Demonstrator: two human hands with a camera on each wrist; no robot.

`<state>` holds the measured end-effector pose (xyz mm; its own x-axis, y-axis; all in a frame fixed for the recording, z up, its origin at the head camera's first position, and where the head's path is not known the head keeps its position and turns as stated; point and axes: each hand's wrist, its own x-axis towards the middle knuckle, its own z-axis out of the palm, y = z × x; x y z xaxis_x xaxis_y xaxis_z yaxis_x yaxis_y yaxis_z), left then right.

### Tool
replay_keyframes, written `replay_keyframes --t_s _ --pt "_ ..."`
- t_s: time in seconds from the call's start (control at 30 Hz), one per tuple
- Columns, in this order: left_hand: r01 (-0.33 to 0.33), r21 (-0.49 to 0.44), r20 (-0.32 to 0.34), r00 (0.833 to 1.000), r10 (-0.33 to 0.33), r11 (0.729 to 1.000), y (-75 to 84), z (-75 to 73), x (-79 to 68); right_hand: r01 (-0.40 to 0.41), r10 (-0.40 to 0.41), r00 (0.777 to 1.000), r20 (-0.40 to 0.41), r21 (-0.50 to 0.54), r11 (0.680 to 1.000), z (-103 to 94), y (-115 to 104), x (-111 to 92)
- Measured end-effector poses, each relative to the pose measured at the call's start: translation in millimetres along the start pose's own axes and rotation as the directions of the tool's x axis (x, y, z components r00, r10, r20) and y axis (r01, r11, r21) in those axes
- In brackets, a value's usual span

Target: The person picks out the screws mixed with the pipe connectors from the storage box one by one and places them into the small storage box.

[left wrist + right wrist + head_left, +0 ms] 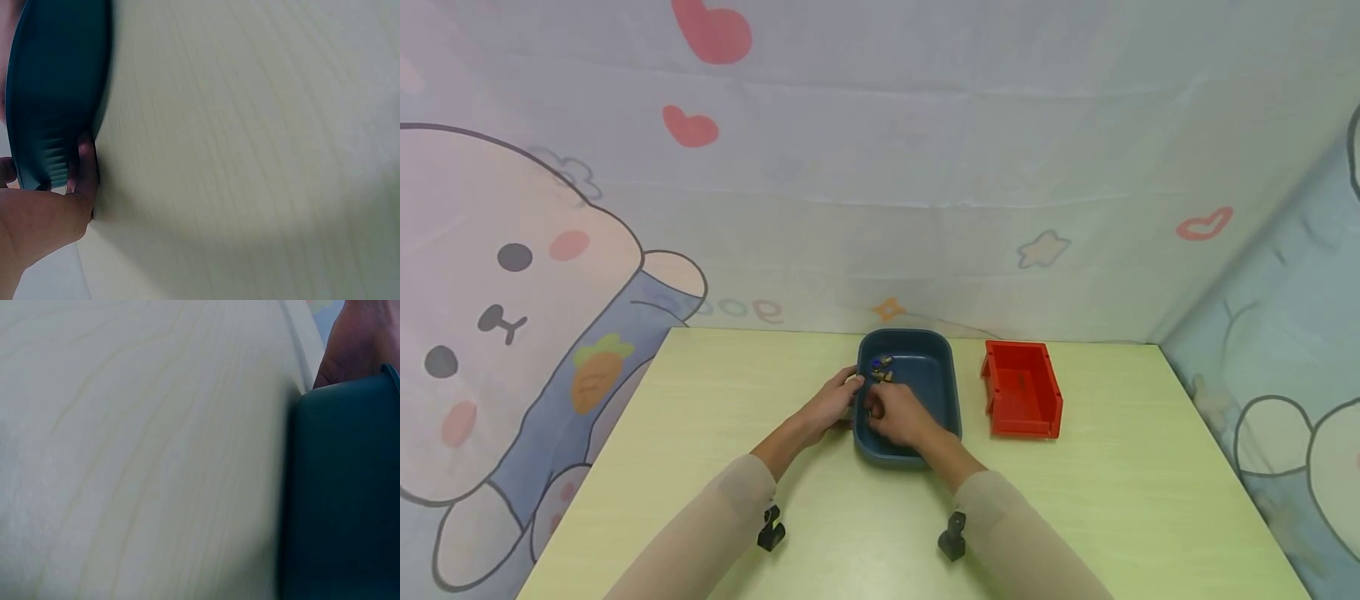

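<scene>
A dark blue plastic bin (925,408) stands on the table. My left hand (833,398) grips its left wall, with the thumb at the rim; in the left wrist view, the fingers (87,165) lie along the bin's outer side. Inside the bin, my right hand (898,414) reaches low near the left wall with its fingers curled. Whether it pinches something is hidden. Just beyond those fingers lie several small brass-coloured fittings (882,377), some with blue parts.
To the right of the blue bin stands a red plastic bin (1022,392) with an open top. Both rest on a pale wood-grain table (1127,492). A printed cloth (880,167) hangs behind the table's back edge.
</scene>
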<state>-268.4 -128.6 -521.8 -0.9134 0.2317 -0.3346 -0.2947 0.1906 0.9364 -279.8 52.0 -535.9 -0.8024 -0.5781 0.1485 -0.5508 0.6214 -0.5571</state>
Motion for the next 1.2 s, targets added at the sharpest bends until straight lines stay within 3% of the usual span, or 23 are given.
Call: replay_keyframes --t_s 0.7,1.2 --pt "0.0 0.0 -0.003 1.0 0.0 1.0 2.2 0.5 -1.4 -0.014 0.016 0.999 -0.037 0.042 0.999 -0.8 0.8 -0.2" --pt "0.001 -0.002 -0.004 1.0 -0.001 1.0 3.0 1.3 -2.7 0.04 -0.04 0.998 0.038 -0.001 0.999 -0.4 1.4 1.1"
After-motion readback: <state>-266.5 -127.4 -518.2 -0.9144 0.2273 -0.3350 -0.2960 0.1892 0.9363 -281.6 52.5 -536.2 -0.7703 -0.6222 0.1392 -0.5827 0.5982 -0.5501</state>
